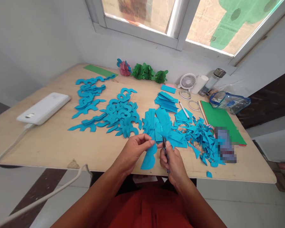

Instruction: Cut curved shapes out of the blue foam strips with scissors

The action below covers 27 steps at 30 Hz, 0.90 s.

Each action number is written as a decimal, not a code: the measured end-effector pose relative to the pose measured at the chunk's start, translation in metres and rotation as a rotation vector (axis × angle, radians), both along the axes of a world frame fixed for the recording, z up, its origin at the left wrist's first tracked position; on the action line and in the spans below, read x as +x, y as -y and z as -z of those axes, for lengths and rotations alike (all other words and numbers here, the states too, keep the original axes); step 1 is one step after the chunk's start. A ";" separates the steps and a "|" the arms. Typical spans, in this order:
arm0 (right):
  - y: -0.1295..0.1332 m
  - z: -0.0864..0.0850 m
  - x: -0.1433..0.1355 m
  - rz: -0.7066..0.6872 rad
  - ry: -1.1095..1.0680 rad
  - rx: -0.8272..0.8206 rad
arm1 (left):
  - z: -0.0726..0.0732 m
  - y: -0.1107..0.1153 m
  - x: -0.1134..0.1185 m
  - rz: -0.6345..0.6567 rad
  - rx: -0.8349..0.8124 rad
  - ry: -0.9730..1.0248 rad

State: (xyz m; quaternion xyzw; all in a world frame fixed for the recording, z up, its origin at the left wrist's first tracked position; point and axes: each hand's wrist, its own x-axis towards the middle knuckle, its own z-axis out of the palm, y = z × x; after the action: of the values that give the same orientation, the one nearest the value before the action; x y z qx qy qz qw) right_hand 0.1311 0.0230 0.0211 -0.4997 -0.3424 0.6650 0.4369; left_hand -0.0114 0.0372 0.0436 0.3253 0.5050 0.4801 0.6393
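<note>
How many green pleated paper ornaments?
3, along the wall: left one, middle one beside it, right one slightly apart. Others could be hidden behind.

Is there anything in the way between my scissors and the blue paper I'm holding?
No, nothing visible blocks the scissors in your right hand from the blue paper in your left hand. The blue pile lies beyond them.

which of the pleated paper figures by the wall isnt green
The leftmost paper figure, nearest the green strip: it is pink and blue, while the other figures are green.
</note>
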 end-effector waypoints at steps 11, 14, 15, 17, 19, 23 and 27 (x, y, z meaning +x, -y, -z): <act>0.011 0.006 -0.008 -0.022 -0.124 -0.102 | 0.004 0.001 0.008 -0.450 -0.028 0.311; 0.012 0.009 -0.013 -0.056 -0.063 -0.091 | 0.004 0.003 0.009 -0.447 -0.036 0.350; 0.011 0.009 -0.013 -0.037 -0.041 -0.077 | 0.004 0.004 0.009 -0.440 -0.038 0.360; 0.007 0.008 -0.013 0.029 -0.008 -0.060 | 0.005 0.006 0.008 -0.444 -0.038 0.363; 0.002 0.006 -0.010 0.092 0.007 -0.057 | 0.005 0.009 0.007 -0.469 -0.042 0.355; -0.004 0.002 -0.005 0.096 -0.033 -0.053 | 0.007 0.015 0.006 -0.443 -0.072 0.328; -0.008 0.002 -0.003 0.055 -0.088 -0.050 | 0.008 0.019 0.008 -0.241 -0.099 0.174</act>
State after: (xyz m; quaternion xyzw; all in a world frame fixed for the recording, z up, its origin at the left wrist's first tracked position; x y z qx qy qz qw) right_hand 0.1277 0.0306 0.0194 -0.4897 -0.2923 0.6824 0.4572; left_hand -0.0034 0.0180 0.0356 0.1877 0.5059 0.5543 0.6337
